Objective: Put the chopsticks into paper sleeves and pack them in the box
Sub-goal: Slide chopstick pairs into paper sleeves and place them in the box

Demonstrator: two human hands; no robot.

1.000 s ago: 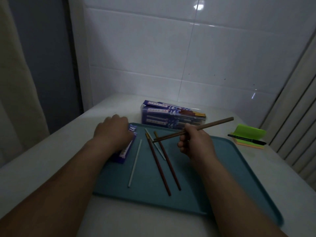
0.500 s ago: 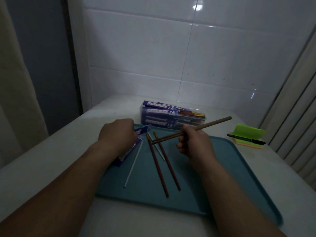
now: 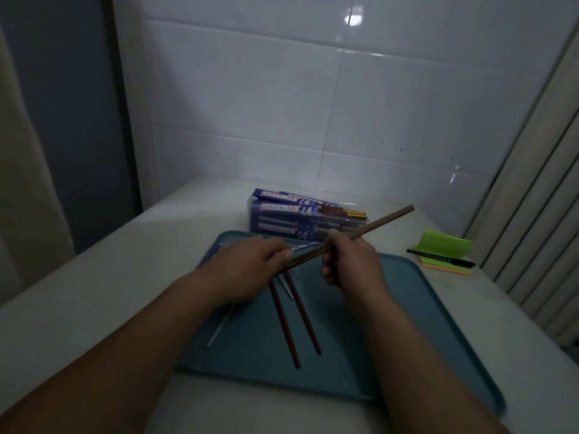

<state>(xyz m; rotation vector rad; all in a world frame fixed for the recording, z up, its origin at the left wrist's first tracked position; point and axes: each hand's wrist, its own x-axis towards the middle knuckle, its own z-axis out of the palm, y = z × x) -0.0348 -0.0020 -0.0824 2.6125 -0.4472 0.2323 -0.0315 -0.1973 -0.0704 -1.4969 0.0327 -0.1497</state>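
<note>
Brown chopsticks (image 3: 369,228) were held aslant above the tray (image 3: 423,324), pinched in the grip of the right hand (image 3: 351,264). The paper sleeve (image 3: 302,246), pressed flat on the tray a second earlier, had been lifted, pinched by the left hand (image 3: 247,270), and brought to the chopstick tips; insertion was judged imminent. Two loose chopsticks (image 3: 294,317) lay beneath. The box (image 3: 300,220) stood just beyond the tray's far edge, with open tabletop (image 3: 125,277) alongside.

One head-worn camera looks forward and steeply down, close over the tray (image 3: 423,324) toward the tiled wall (image 3: 282,104).
</note>
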